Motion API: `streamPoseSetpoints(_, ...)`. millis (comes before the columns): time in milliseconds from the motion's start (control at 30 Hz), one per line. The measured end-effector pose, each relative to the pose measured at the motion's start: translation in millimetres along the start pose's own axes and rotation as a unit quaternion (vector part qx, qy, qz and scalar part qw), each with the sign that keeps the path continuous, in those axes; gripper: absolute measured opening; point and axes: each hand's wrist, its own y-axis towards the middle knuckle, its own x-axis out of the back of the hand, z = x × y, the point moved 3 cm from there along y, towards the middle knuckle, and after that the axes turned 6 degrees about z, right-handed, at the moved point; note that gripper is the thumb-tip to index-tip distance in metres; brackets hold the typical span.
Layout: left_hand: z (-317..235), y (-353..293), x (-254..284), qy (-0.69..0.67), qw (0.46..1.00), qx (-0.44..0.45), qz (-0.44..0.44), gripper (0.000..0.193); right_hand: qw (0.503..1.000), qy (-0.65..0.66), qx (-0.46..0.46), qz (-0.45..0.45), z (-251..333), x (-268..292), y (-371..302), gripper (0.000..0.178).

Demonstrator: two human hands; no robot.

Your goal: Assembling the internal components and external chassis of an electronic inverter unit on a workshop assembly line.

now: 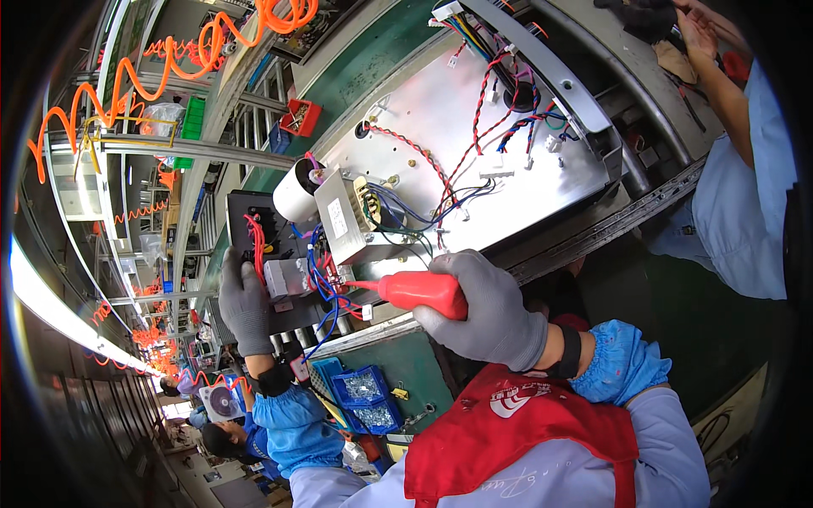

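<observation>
My right hand (495, 309), in a grey knit glove, is closed round a red squeeze bottle (426, 292). The bottle lies tilted sideways, its thin nozzle pointing left to a cluster of red and blue wires (329, 275). My left hand (244, 306), also gloved, lies along the left side of a black panel (292, 317) with its fingers stretched. Beside its thumb is a pale boxy part (286, 278) wired to the panel. Just beyond are a white cylinder (296, 193) and a metal-cased transformer (343, 218).
A large shiny metal chassis (474, 110) with twisted wires spreads out ahead. Blue bins (367, 398) of small hardware stand near me. A red bin (300, 117) is at the far left. Orange coiled hoses (174, 51) hang overhead. At the upper right are a co-worker's arms (720, 93).
</observation>
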Motion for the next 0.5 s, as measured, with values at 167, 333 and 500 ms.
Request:
streamPoseSetpoints(167,1.5,0.3,-1.0,-0.017,1.000,-0.020,-0.011,0.042,1.000,-0.028,0.013,-0.003,3.7,1.4,0.9,0.044)
streamPoseSetpoints(333,2.8,0.5,-1.9,0.000,1.000,-0.021,-0.009,0.043,0.999,-0.022,0.014,-0.020,-1.4,-0.1,5.1,0.044)
streamPoseSetpoints(500,0.6,0.1,-1.3,-0.010,1.000,-0.008,-0.011,0.044,1.000,-0.012,0.008,-0.020,-4.6,-2.6,8.8,0.045)
